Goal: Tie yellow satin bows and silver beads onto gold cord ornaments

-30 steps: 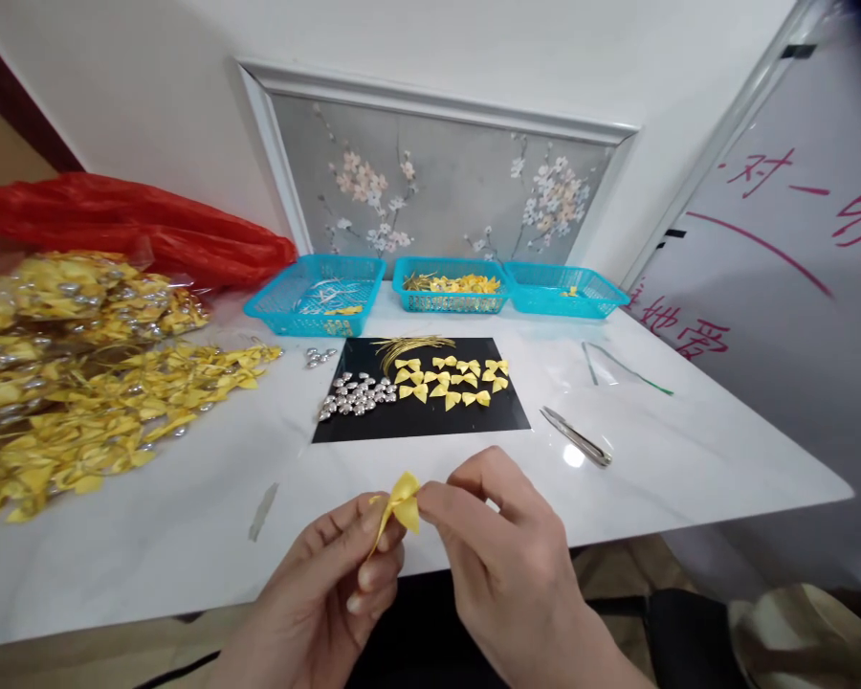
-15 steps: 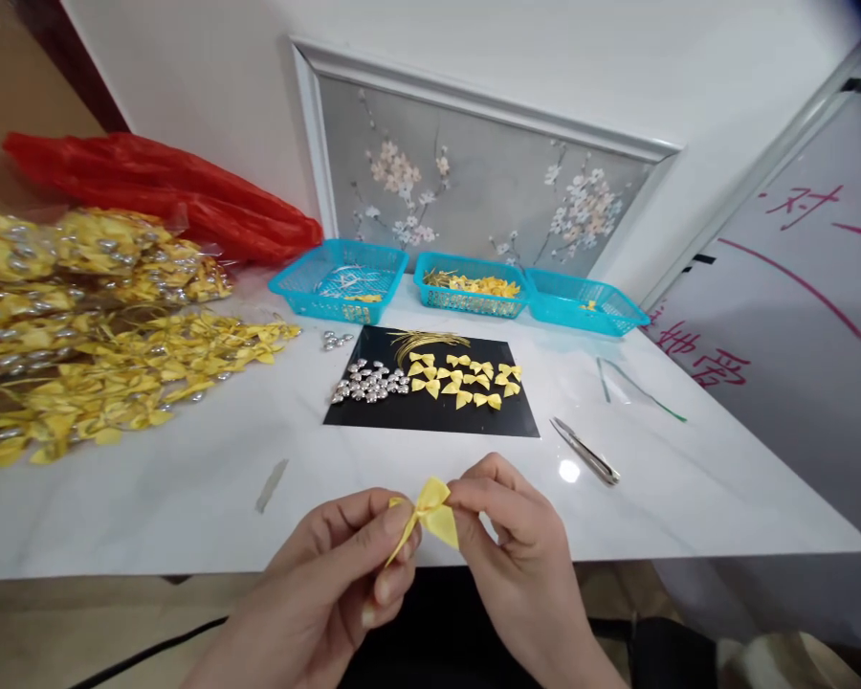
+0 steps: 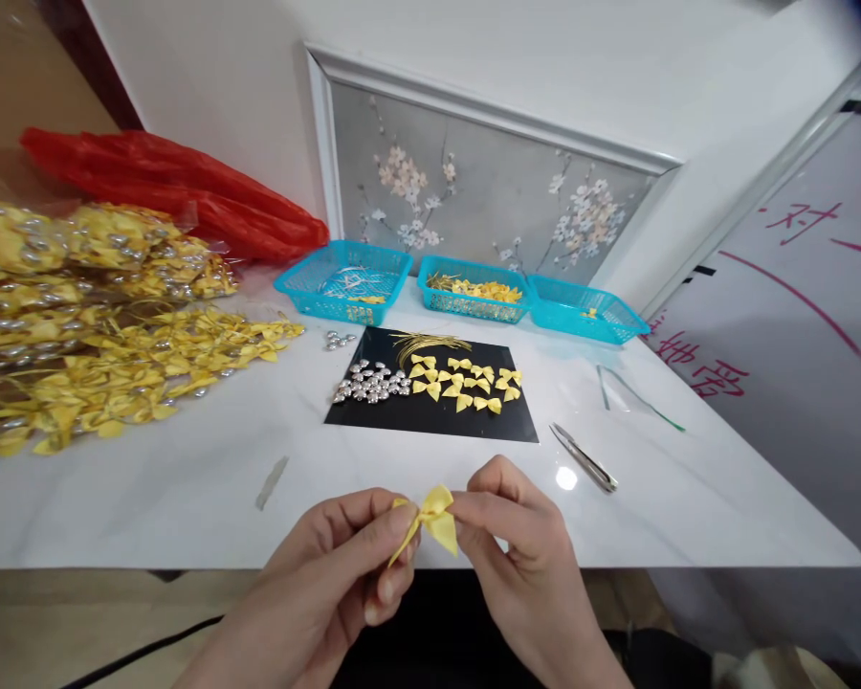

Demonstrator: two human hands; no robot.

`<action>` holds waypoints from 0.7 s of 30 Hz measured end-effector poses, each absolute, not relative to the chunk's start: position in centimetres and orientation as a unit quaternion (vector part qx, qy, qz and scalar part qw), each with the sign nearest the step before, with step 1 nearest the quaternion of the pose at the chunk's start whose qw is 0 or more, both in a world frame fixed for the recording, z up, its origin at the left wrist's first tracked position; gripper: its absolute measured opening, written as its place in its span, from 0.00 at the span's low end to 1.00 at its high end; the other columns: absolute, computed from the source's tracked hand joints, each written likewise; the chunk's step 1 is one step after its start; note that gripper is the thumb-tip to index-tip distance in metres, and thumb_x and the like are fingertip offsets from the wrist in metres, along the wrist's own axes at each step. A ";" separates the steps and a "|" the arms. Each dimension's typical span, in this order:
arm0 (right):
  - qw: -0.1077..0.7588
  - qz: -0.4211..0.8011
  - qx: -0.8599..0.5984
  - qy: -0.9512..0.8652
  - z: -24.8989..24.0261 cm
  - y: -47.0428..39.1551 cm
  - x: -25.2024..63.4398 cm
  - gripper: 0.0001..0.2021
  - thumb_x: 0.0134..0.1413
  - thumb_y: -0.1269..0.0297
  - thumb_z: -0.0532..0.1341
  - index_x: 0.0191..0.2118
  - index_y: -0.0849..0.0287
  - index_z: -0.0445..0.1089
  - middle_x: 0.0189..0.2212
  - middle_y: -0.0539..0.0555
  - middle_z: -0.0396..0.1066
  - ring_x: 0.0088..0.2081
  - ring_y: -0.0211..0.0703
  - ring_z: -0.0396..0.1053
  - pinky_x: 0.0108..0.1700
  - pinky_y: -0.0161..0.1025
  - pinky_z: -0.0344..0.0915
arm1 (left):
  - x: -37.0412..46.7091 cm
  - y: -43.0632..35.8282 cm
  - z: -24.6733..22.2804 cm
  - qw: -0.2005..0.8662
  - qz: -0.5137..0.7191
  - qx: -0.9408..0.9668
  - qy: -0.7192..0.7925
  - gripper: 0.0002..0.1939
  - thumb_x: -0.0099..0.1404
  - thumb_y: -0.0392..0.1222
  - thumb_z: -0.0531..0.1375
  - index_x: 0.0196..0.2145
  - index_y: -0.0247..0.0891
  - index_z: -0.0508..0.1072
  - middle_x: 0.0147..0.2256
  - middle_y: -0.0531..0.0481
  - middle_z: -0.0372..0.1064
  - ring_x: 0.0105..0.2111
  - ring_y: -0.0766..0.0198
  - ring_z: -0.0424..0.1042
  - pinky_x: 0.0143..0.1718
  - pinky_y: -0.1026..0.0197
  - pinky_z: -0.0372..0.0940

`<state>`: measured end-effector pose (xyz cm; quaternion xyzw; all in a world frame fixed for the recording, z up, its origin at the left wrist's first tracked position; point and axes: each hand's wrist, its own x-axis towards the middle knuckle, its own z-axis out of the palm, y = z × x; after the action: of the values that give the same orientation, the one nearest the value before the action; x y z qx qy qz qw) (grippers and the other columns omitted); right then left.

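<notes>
A yellow ribbon bow (image 3: 436, 517) is held between my two hands at the table's front edge. My left hand (image 3: 348, 565) pinches its left side between thumb and fingers, which hide that loop in part. With thumb and forefinger closed, my right hand (image 3: 527, 565) grips the bow's right loop. Beyond them lies a black mat (image 3: 430, 428). On it, silvery beads (image 3: 371, 383) sit at the left, several small yellow bows (image 3: 466, 381) at the right, and thin gold ties (image 3: 430, 344) along the back.
Small scissors (image 3: 584, 457) lie right of the mat. Three blue baskets (image 3: 344, 311) line the wall; the middle one holds yellow pieces (image 3: 484, 290). Bundles of yellow bow strands (image 3: 136, 373) and a red mesh bag (image 3: 179, 196) fill the left. A grey strip (image 3: 271, 482) lies front left.
The camera view has shifted slightly. Both hands keep hold of the bow, with hardly any change in their grip.
</notes>
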<state>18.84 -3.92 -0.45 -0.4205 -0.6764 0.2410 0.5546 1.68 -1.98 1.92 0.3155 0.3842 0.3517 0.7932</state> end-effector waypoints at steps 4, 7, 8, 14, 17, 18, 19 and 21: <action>0.560 0.245 -0.427 -0.667 -0.5 -3.8 18.7 0.13 0.63 0.74 0.58 0.40 0.49 0.77 0.28 0.49 0.62 0.29 0.36 0.63 0.27 0.31 0.60 | 1.7 -2.0 1.9 0.798 0.349 0.318 0.374 0.14 0.61 0.48 0.69 0.25 0.36 0.75 0.18 0.57 0.61 0.20 0.73 0.50 0.19 0.73 0.51; 0.557 0.248 -0.431 -0.665 -0.5 -3.8 18.5 0.12 0.64 0.73 0.57 0.39 0.50 0.77 0.27 0.49 0.62 0.29 0.36 0.63 0.27 0.31 0.60 | 1.7 -2.0 1.8 0.800 0.348 0.319 0.371 0.14 0.61 0.47 0.69 0.25 0.35 0.75 0.18 0.57 0.61 0.20 0.73 0.49 0.20 0.73 0.50; 0.556 0.251 -0.431 -0.665 -0.6 -3.8 18.5 0.12 0.65 0.72 0.57 0.38 0.50 0.77 0.27 0.49 0.62 0.29 0.36 0.63 0.27 0.31 0.60 | 1.7 -2.1 1.8 0.799 0.347 0.320 0.373 0.14 0.62 0.47 0.68 0.25 0.35 0.76 0.19 0.57 0.61 0.20 0.73 0.49 0.20 0.73 0.51; 0.551 0.275 -0.420 -0.666 -0.5 -3.9 18.5 0.12 0.65 0.73 0.56 0.39 0.51 0.76 0.27 0.48 0.60 0.29 0.36 0.62 0.29 0.31 0.59 | 1.6 -2.2 1.7 0.805 0.347 0.313 0.366 0.13 0.62 0.46 0.69 0.26 0.35 0.76 0.19 0.57 0.61 0.20 0.74 0.48 0.20 0.73 0.50; 0.546 0.283 -0.417 -0.669 -0.4 -3.9 18.5 0.12 0.66 0.73 0.56 0.40 0.51 0.76 0.28 0.48 0.60 0.29 0.36 0.61 0.29 0.31 0.59 | 1.5 -2.0 1.8 0.810 0.343 0.309 0.361 0.13 0.62 0.46 0.68 0.26 0.35 0.76 0.19 0.57 0.60 0.20 0.74 0.48 0.20 0.73 0.50; 0.544 0.286 -0.417 -0.669 -0.4 -4.0 18.5 0.12 0.66 0.73 0.56 0.40 0.51 0.76 0.28 0.48 0.60 0.30 0.37 0.61 0.29 0.32 0.59 | 1.5 -2.0 1.8 0.812 0.343 0.309 0.358 0.13 0.62 0.46 0.68 0.26 0.35 0.76 0.19 0.57 0.60 0.20 0.73 0.48 0.20 0.73 0.50; 0.542 0.290 -0.418 -0.669 -0.4 -4.0 18.5 0.12 0.66 0.73 0.56 0.40 0.51 0.76 0.29 0.49 0.60 0.30 0.37 0.61 0.29 0.32 0.59 | 1.5 -2.0 1.8 0.814 0.342 0.310 0.354 0.13 0.62 0.46 0.68 0.26 0.35 0.76 0.19 0.57 0.59 0.20 0.73 0.47 0.20 0.73 0.50; 0.537 0.297 -0.422 -0.668 -0.4 -4.1 18.5 0.12 0.66 0.72 0.56 0.40 0.51 0.75 0.29 0.49 0.59 0.30 0.38 0.61 0.29 0.33 0.59 | 1.5 -1.9 1.7 0.815 0.339 0.314 0.349 0.13 0.62 0.46 0.68 0.26 0.35 0.76 0.19 0.57 0.59 0.20 0.73 0.47 0.20 0.73 0.50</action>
<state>18.47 -4.07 -0.45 -0.4218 -0.6678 0.2970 0.5365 1.48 -1.95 1.74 0.3136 0.3492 0.3389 0.8154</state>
